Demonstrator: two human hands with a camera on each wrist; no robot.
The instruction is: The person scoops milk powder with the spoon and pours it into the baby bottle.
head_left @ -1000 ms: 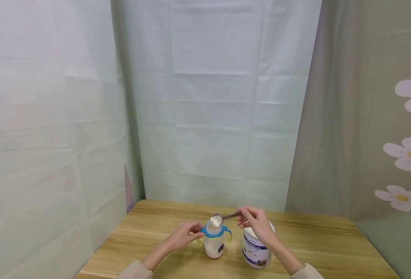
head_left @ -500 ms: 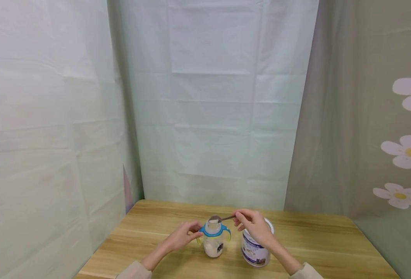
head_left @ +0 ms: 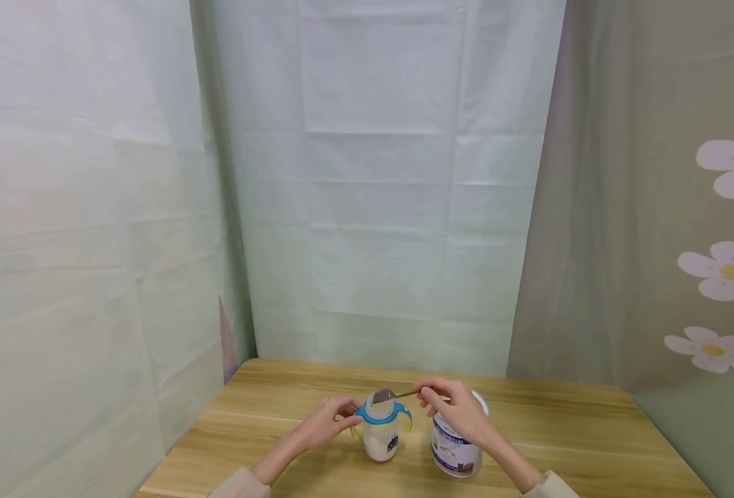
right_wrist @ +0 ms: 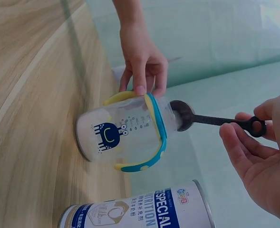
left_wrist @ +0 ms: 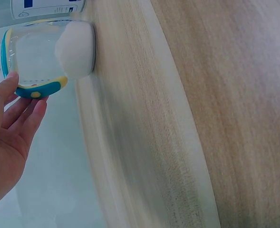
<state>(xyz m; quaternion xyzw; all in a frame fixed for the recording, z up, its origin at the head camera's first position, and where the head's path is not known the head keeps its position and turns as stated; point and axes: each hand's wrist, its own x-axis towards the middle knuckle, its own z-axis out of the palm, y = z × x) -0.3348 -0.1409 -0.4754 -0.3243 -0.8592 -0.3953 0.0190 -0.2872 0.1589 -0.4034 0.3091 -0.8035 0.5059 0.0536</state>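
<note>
A clear baby bottle (head_left: pixel 379 441) with a blue and yellow two-handled collar stands upright on the table, its mouth uncovered. White powder (right_wrist: pixel 93 133) lies in its bottom. My left hand (head_left: pixel 329 420) pinches the bottle's left handle (left_wrist: pixel 42 89) between thumb and fingers. With my right hand (head_left: pixel 459 413) I pinch the ringed end of a dark measuring spoon (right_wrist: pixel 211 121). The spoon's round bowl (right_wrist: pixel 182 115) is tipped over at the bottle's mouth, its dark underside showing. Just right of the bottle, partly behind my right hand, is an open white and purple milk powder can (head_left: pixel 455 449).
The wooden table (head_left: pixel 560 429) runs under everything. Pale cloth hangs at the back (head_left: pixel 385 242) and left (head_left: pixel 93 242). On the right is a darker curtain (head_left: pixel 616 207) with printed flowers.
The spoon, heaped with white powder a second ago, has been tipped over into the bottle's mouth, and its heap is out of sight. My left hand keeps its hold on the handle.
</note>
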